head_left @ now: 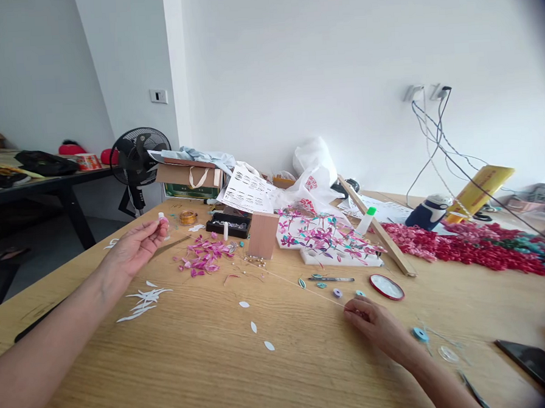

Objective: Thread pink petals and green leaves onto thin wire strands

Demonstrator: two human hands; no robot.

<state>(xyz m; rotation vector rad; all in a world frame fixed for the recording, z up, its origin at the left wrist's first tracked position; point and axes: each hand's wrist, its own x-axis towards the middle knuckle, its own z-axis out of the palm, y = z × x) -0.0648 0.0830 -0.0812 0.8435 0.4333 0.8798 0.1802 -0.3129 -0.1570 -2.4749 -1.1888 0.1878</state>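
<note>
My left hand (pixel 135 246) is raised over the left of the wooden table (pixel 208 378), its fingers closed on a small pinkish piece at the fingertips. My right hand (pixel 374 321) rests on the table to the right and pinches the end of a thin wire (pixel 295 284) that runs back toward a wooden block (pixel 262 234). A heap of pink paper petals (pixel 204 256) lies between the hands. White paper slivers (pixel 143 299) lie below my left hand. Small coiled paper pieces (pixel 337 292) and a slim metal tool (pixel 334 279) lie just beyond my right hand.
A white board with pink and teal paper flowers (pixel 324 238) lies mid-table beside a red-rimmed lid (pixel 386 286) and a long wooden strip (pixel 379 232). Red paper flowers (pixel 476 248) pile at the right. A black fan (pixel 139 156), bags and boxes stand behind. A dark phone (pixel 531 361) lies at the right.
</note>
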